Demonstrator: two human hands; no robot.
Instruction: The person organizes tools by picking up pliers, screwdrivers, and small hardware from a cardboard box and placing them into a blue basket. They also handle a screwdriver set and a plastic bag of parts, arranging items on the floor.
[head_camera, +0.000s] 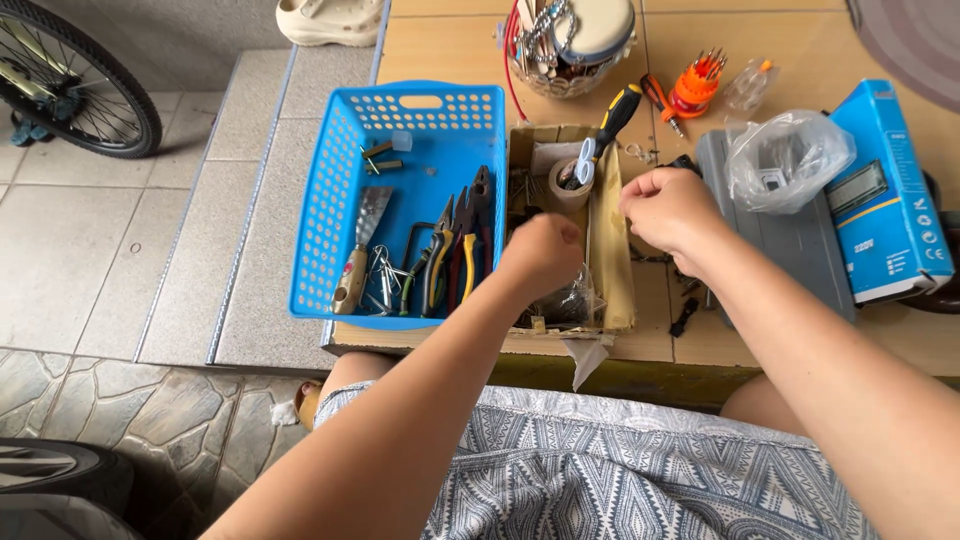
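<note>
Cardboard box (612, 262), long axis running away from the person, sits on bench (655, 340) w/ both fists closed above: left hand (540, 255), right hand (668, 208); grip contents unclear.

Two bare forearms, no sleeves, no watch, no rings or bands in sight. Left hand (540, 255) and right hand (668, 208) uncovered, no gloves. Across the lap, a garment (620, 470) of white cloth printed in dark grey: rows of diamonds, zigzags and fine stripes, loosely creased. Bare knees at its upper hem.
</note>
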